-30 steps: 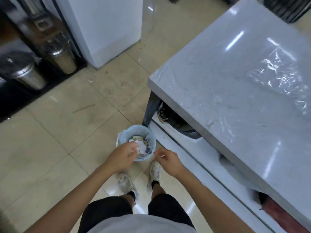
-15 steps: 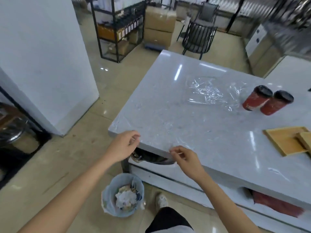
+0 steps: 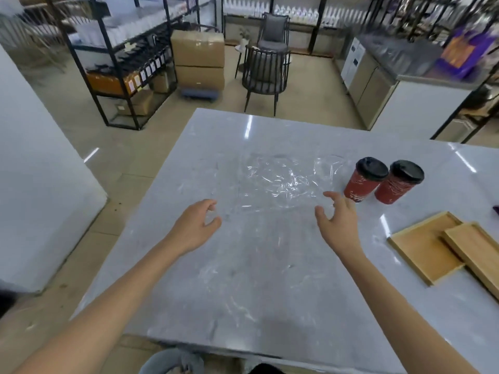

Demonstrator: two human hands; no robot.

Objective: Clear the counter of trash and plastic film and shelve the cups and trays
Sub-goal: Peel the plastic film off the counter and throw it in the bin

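A crumpled sheet of clear plastic film (image 3: 280, 182) lies in the middle of the grey marble counter (image 3: 243, 279). My left hand (image 3: 195, 225) hovers just short of the film's near left edge, fingers curled and apart, holding nothing. My right hand (image 3: 337, 221) is spread open at the film's near right corner. Two red paper cups with black lids (image 3: 364, 179) (image 3: 399, 182) stand side by side to the right of the film. Two wooden trays (image 3: 424, 247) (image 3: 478, 255) lie overlapping at the counter's right.
A blue trash bin (image 3: 170, 364) peeks out below the counter's near edge. A white block (image 3: 35, 184) stands to the left. Black wire shelves (image 3: 121, 63), cardboard boxes (image 3: 198, 60) and a dark chair (image 3: 266, 71) stand beyond the counter.
My view has lifted from the trash bin on the floor to the counter top. Both hands have risen from the bin and moved forward over the counter toward the plastic film.
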